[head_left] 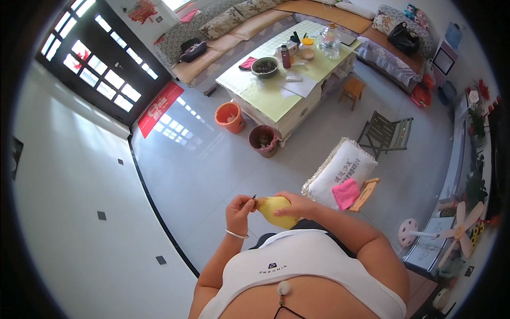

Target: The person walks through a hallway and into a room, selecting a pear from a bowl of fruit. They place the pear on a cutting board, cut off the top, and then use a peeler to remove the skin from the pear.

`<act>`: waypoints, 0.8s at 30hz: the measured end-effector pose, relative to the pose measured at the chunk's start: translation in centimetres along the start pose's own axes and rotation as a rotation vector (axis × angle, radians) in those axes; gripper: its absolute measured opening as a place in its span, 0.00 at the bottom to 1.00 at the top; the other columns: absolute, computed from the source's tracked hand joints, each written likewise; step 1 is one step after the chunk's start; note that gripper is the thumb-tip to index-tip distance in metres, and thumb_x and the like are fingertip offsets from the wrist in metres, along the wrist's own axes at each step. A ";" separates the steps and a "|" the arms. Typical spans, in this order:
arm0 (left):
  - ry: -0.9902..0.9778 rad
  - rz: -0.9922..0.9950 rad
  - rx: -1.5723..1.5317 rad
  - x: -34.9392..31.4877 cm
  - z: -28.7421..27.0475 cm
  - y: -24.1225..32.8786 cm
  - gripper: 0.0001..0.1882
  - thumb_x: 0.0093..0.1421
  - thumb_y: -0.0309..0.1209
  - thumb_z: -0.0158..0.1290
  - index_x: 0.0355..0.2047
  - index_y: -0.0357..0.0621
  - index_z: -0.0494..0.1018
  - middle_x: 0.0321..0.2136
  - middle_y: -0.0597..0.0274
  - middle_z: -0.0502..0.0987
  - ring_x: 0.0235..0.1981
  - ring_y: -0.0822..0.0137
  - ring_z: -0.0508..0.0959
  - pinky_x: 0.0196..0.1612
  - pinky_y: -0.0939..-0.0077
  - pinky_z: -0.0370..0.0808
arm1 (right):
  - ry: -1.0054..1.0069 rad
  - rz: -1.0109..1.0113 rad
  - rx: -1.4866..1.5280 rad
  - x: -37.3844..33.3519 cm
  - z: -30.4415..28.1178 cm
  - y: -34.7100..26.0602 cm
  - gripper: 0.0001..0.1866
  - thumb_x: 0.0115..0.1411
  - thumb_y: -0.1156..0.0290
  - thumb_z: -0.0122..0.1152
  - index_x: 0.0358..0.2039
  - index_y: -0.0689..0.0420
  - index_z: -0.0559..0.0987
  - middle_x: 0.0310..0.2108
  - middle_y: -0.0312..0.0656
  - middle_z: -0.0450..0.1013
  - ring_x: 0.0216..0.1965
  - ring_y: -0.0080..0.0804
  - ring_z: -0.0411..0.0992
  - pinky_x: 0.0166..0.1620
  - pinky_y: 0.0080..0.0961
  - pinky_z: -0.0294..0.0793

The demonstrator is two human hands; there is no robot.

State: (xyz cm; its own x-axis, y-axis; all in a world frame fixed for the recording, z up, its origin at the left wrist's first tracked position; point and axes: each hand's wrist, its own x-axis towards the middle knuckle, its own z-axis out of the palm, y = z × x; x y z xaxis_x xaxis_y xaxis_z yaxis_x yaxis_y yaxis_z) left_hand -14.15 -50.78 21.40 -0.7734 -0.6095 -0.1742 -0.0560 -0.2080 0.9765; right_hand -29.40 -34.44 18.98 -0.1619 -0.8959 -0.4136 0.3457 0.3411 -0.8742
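A yellow pear (pixel 277 217) is held in front of my body, its narrow brownish end pointing left. My right hand (pixel 295 204) is wrapped round the wide end from the right side. At the narrow end, the fingers of my left hand (pixel 240 208) are pinched together on the dark stem (pixel 255 197). A silver bangle (pixel 237 234) circles my left wrist. Part of the pear's wide end is hidden under my right fingers.
Ahead stands a long table (pixel 284 109) bearing a bowl (pixel 265 67), bottles and jars. Beside it on the floor are an orange bucket (pixel 230 117) and a dark red bin (pixel 264 141). A white cushion (pixel 340 170), a folding chair (pixel 385 133) and a pedestal fan (pixel 460 232) are to the right.
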 end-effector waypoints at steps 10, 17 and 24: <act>-0.366 -0.427 -0.205 15.1 -1.0 1.1 0.38 0.54 0.45 0.63 0.59 0.44 0.60 0.54 0.60 0.68 0.56 0.60 0.71 0.53 0.59 0.73 | 0.146 -0.035 0.134 13.2 -7.1 -8.5 0.39 0.55 0.48 0.65 0.58 0.60 0.63 0.47 0.44 0.69 0.50 0.29 0.68 0.52 0.26 0.68; -0.510 -0.507 -0.472 30.8 -2.1 0.4 0.31 0.54 0.36 0.60 0.55 0.41 0.62 0.49 0.56 0.72 0.51 0.59 0.75 0.49 0.63 0.76 | 0.196 -0.109 -0.086 21.4 -11.7 -13.6 0.35 0.65 0.50 0.53 0.65 0.59 0.57 0.55 0.45 0.66 0.55 0.31 0.67 0.50 0.25 0.71; -0.657 -0.694 -0.625 41.7 -1.7 -0.9 0.31 0.54 0.40 0.57 0.54 0.39 0.64 0.46 0.55 0.74 0.48 0.56 0.75 0.52 0.58 0.73 | 0.620 0.060 -0.111 20.1 -23.0 -14.2 0.25 0.63 0.59 0.57 0.56 0.60 0.70 0.42 0.43 0.76 0.40 0.29 0.76 0.43 0.24 0.75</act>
State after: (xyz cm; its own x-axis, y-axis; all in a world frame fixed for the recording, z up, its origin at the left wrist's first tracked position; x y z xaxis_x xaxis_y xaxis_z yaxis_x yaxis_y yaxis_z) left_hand -45.32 -77.28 13.03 -0.8894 0.2658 -0.3719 -0.4186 -0.8004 0.4290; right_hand -58.83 -50.78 17.20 -0.6625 -0.5541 -0.5041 0.2781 0.4429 -0.8524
